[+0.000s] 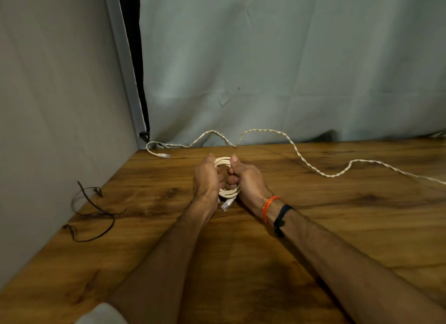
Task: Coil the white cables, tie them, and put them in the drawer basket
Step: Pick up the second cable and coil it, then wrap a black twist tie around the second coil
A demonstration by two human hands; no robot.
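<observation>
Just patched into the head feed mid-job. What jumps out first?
Both hands meet at the table's centre, the left hand and right hand gripping a coiled white cable. Behind them a second white cable snakes loose along the far edge. A dark tie lies at the left.

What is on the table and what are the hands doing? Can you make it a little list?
table: wooden
coil: white cable loops, held just above the table
left hand: grips the coil's left side
right hand: grips the coil's right side
plug: clear, hangs below the coil
loose cable: white, twisted, snakes along the far edge
ties: dark thin strands lying at the left
basket: not in view
</observation>
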